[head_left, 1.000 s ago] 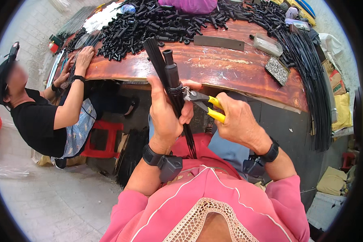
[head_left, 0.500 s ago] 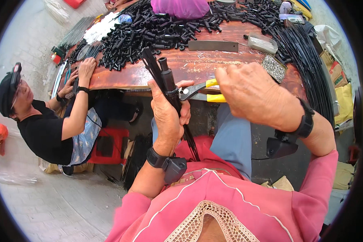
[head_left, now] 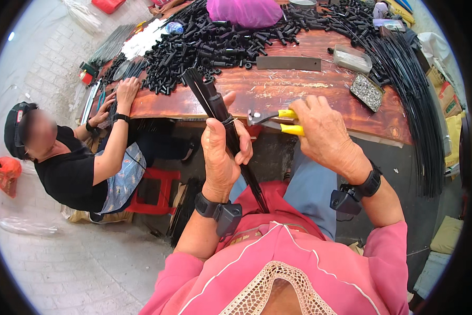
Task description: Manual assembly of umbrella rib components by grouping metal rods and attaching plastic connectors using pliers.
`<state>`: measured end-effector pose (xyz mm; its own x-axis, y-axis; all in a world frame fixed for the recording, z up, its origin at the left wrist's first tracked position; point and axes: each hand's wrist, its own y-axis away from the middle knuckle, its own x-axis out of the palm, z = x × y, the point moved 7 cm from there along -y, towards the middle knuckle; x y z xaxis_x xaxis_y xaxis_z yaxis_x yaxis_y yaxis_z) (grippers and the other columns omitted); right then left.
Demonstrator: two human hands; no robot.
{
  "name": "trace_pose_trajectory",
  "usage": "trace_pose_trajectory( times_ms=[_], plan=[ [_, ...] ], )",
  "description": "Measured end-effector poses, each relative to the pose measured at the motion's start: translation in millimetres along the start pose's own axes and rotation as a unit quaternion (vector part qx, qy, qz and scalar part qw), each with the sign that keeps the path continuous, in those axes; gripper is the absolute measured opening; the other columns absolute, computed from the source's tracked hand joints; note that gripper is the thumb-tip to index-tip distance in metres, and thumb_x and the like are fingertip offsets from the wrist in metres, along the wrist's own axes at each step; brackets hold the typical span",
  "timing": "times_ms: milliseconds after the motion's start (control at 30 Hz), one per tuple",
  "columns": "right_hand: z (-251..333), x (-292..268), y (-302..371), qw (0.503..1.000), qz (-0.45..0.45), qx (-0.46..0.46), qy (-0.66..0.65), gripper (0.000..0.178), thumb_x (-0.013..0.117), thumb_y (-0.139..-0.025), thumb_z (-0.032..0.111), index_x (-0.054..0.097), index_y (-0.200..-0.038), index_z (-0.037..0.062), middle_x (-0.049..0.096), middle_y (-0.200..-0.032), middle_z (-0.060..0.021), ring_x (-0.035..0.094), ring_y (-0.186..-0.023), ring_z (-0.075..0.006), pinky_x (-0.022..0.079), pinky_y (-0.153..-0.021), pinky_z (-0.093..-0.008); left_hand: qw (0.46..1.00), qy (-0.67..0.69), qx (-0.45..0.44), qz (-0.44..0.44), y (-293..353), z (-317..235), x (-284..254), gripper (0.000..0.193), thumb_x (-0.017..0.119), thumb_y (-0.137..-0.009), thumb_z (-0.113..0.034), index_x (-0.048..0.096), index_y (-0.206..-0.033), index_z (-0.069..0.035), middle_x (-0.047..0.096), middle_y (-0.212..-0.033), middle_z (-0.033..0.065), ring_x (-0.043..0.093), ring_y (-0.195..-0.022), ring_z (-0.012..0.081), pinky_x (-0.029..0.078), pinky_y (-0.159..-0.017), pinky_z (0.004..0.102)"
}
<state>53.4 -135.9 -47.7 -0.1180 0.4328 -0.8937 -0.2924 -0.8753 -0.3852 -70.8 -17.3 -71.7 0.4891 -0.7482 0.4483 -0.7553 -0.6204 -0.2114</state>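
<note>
My left hand (head_left: 220,149) is closed round a bundle of thin black umbrella ribs (head_left: 200,94), tilted, its lower end reaching my lap. A black plastic tube (head_left: 217,106) is set among the ribs near the top, just above my fingers. A thin pale wire (head_left: 227,121) shows around the bundle at the tube's lower end. My right hand (head_left: 325,134) grips pliers (head_left: 291,128) with yellow handles. Their jaws, with a small pale spot on them, point at the bundle but stand a little apart from it, over the table's front edge.
On the wooden table (head_left: 178,102) lie a heap of black plastic tubes (head_left: 225,47), a flat dark bar (head_left: 288,63), a clear box (head_left: 352,59) and a tray of small metal pieces (head_left: 366,92). Long black rods (head_left: 422,126) hang off the right side. A co-worker (head_left: 70,157) sits at left.
The pliers have come off the bundle and moved right with my right hand, which has lowered. My left hand still holds the ribs. The whole view has shifted slightly.
</note>
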Motion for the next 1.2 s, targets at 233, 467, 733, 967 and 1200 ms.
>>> trace_pose_trajectory(
  times_ms=[233,467,733,967,1200],
  plan=[
    [5,-17,-10,0.995,-0.091,-0.031,0.027,0.036,0.064,-0.071,-0.002,0.054,-0.104,0.0029,0.049,-0.100,-0.0173,0.050,-0.095,-0.0346,0.050,-0.074,-0.0416,0.997,0.018,-0.030,0.069,2,5,0,0.080,0.034,-0.093,-0.068,0.041,-0.139,-0.002,0.040,-0.055,-0.0017,0.032,-0.040,0.0065,0.030,-0.040,0.0235],
    [17,-30,-14,0.988,-0.121,-0.075,0.061,0.043,0.066,-0.070,0.000,0.053,-0.111,0.0030,0.049,-0.100,-0.0159,0.049,-0.095,-0.0325,0.049,-0.077,-0.0389,0.997,0.019,-0.044,0.066,6,4,3,0.080,0.036,-0.093,-0.067,0.042,-0.138,-0.001,0.039,-0.055,-0.0023,0.032,-0.040,0.0065,0.029,-0.040,0.0240],
    [22,-41,-20,0.974,-0.145,-0.114,0.130,0.045,0.066,-0.070,0.006,0.053,-0.113,0.0016,0.049,-0.098,-0.0137,0.049,-0.094,-0.0299,0.049,-0.077,-0.0373,0.995,0.082,-0.036,0.053,7,2,3,0.072,0.047,-0.095,-0.058,0.047,-0.132,0.004,0.044,-0.054,0.0000,0.037,-0.040,0.0057,0.030,-0.039,0.0223],
    [28,-46,-23,0.959,-0.174,-0.135,0.177,0.037,0.064,-0.073,0.011,0.057,-0.108,0.0017,0.050,-0.093,-0.0119,0.050,-0.092,-0.0274,0.048,-0.075,-0.0355,0.995,0.079,-0.039,0.047,8,4,1,0.070,0.048,-0.095,-0.058,0.049,-0.131,0.003,0.044,-0.054,0.0001,0.036,-0.040,0.0058,0.030,-0.039,0.0225],
    [18,-15,-23,0.977,-0.159,-0.096,0.103,0.024,0.065,-0.075,0.011,0.056,-0.096,0.0033,0.053,-0.091,-0.0123,0.052,-0.088,-0.0282,0.049,-0.070,-0.0372,0.992,0.100,-0.045,0.053,10,2,-1,0.072,0.048,-0.094,-0.059,0.048,-0.132,0.002,0.044,-0.054,-0.0002,0.037,-0.041,0.0059,0.030,-0.040,0.0235]
  ],
)
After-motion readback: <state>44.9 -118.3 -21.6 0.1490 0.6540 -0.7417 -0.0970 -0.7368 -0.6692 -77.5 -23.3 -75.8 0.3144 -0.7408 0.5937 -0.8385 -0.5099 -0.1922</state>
